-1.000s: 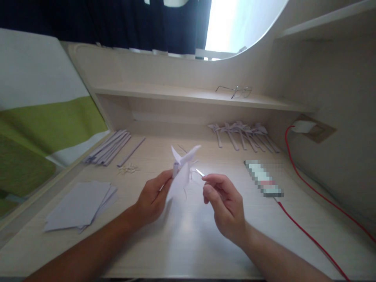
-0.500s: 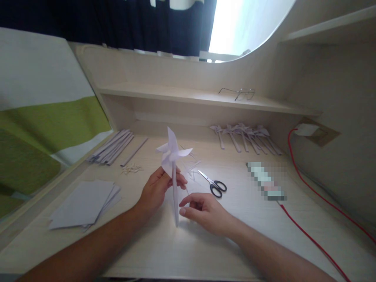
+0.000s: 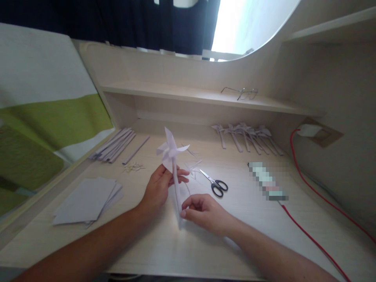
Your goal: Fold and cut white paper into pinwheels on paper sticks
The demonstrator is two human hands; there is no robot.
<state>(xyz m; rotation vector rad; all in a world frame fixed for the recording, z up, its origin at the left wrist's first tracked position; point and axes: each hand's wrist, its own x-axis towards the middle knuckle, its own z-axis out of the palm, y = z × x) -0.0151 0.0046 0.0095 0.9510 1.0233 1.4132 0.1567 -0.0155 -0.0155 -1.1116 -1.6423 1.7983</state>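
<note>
A white paper pinwheel (image 3: 169,152) with a long rolled-paper stick (image 3: 177,186) stands nearly upright in front of me, its stick leaning a little. My left hand (image 3: 160,186) is closed round the upper stick just below the blades, its other fingers reaching out behind. Thumb and forefinger of my right hand (image 3: 202,211) pinch the lower part of the stick from the right. Beyond my hands lie thin paper strips (image 3: 194,168). A pair of scissors (image 3: 216,184) with black handles rests to their right, blades slightly apart.
Rolled paper sticks (image 3: 117,145) lie at the back left, near small pale pieces (image 3: 133,167) and stacked paper sheets (image 3: 84,199). Several pinwheels (image 3: 243,135) lie at the back right. A blurred phone (image 3: 267,182) with a red cable (image 3: 311,239) is at right; glasses (image 3: 243,94) sit on the shelf.
The stick's lower end has swung slightly right, and my right fingertips have come onto it. My left hand keeps its grip. The whole view has shifted slightly.
</note>
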